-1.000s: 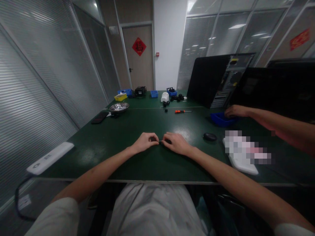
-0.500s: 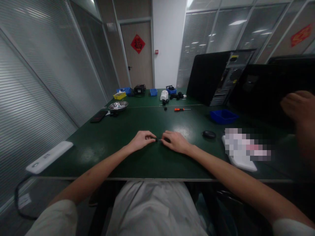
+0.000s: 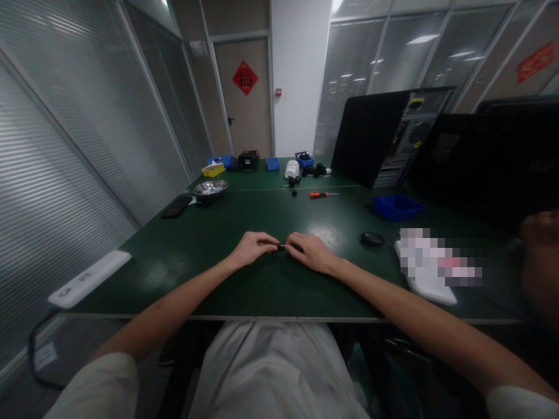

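My left hand pinches a small black part between thumb and fingertips, low over the green table. Facing it from the other side, my right hand is closed with its fingers curled down. A thin, light metal rod shows between the two hands, and something dark sits under the right fingers, mostly hidden. The rod's tip meets or nearly meets the black part. Farther off lies an orange-and-black screwdriver, with a small round black piece to its left.
To the right are a black mouse, a white board with a blurred-out patch, a blue tray and a computer case. Another person's hand is at the right edge. A metal bowl, phone and power strip lie left.
My left fingertips have shifted slightly right, closing the gap to my right hand, so less of the rod shows. The other person's hand at the right has moved down and outward.
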The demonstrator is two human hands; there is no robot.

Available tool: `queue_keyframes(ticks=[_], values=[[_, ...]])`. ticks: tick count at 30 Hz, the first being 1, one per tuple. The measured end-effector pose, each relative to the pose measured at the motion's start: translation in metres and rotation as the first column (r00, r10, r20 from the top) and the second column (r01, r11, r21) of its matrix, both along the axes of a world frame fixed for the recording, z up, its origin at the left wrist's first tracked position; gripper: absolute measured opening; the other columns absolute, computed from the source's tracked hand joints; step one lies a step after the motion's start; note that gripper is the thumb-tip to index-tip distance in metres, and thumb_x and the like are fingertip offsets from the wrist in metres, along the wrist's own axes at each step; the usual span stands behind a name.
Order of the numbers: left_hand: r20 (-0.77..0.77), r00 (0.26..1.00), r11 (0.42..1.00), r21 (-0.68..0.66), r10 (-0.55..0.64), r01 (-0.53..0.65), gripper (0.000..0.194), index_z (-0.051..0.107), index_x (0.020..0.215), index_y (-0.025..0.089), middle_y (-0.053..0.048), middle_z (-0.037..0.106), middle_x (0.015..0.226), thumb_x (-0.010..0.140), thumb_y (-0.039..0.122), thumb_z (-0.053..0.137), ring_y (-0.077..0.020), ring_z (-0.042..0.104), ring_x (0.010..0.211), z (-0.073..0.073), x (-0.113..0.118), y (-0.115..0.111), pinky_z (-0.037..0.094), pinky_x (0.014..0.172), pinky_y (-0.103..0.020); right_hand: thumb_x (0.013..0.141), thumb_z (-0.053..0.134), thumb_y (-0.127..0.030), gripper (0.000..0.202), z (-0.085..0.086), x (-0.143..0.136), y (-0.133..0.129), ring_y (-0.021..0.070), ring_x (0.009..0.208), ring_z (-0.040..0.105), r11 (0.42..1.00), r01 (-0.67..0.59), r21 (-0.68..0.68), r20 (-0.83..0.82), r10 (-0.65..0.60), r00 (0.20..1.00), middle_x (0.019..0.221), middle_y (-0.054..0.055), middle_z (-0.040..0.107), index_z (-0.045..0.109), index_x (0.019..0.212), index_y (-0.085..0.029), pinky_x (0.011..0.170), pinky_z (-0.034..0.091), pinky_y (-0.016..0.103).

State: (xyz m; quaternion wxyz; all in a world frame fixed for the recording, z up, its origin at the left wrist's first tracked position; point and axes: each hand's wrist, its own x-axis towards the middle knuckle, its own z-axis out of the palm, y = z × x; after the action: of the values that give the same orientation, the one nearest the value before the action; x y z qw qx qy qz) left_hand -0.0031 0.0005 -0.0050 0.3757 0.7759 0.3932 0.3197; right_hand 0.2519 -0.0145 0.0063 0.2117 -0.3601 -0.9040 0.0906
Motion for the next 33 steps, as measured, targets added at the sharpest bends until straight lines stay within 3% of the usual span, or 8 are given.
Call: queue_keyframes(ticks=[6,18,24,33], values=[[-0.131,0.991,0.988,0.15,-0.026,0.046,0.022,0.081,0.102,0.019,-0.007,0.075,0.096,0.087,0.033,0.074,-0.0187,0.066,0.082,0.006,0.003,-0.005,0.049,0.076,-0.028,0.104,0.048,-0.038,0.023,-0.001,-0.004,-0.001,0.015,0.079,0.058,0.999,-0.008,0.046,0.106,0.004,0.994,0.101,0.004,0.064,0.064,0.108,-0.022,0.066,0.033,0.027],[-0.053,0.998,0.995,0.094,0.029,-0.024,0.025,0.081,0.103,0.02,-0.007,0.077,0.101,0.086,0.036,0.074,-0.0223,0.07,0.09,-0.004,0.006,-0.005,0.052,0.083,-0.031,0.108,0.04,-0.039,0.026,-0.007,-0.007,0.0,0.0158,0.084,0.06,0.999,-0.008,0.043,0.111,0.003,0.994,0.104,0.005,0.065,0.061,0.111,-0.023,0.067,0.034,0.026],[-0.041,0.999,0.994,0.105,-0.013,0.017,0.022,0.082,0.101,0.019,-0.007,0.077,0.101,0.087,0.034,0.075,-0.0206,0.07,0.091,-0.002,0.006,-0.005,0.051,0.084,-0.029,0.107,0.043,-0.038,0.024,-0.008,-0.007,0.001,0.0157,0.082,0.059,0.998,-0.01,0.059,0.12,0.003,0.993,0.104,0.005,0.064,0.062,0.111,-0.024,0.066,0.032,0.026],[-0.144,0.985,0.976,0.211,0.091,-0.06,0.025,0.081,0.103,0.019,-0.008,0.071,0.101,0.088,0.037,0.073,-0.0186,0.062,0.084,-0.003,-0.001,0.02,0.047,0.075,-0.029,0.106,0.043,-0.04,0.025,-0.006,-0.007,0.0,0.0155,0.077,0.058,0.996,0.013,0.087,0.149,-0.026,0.988,0.102,0.005,0.064,0.062,0.111,-0.024,0.062,0.029,0.028]])
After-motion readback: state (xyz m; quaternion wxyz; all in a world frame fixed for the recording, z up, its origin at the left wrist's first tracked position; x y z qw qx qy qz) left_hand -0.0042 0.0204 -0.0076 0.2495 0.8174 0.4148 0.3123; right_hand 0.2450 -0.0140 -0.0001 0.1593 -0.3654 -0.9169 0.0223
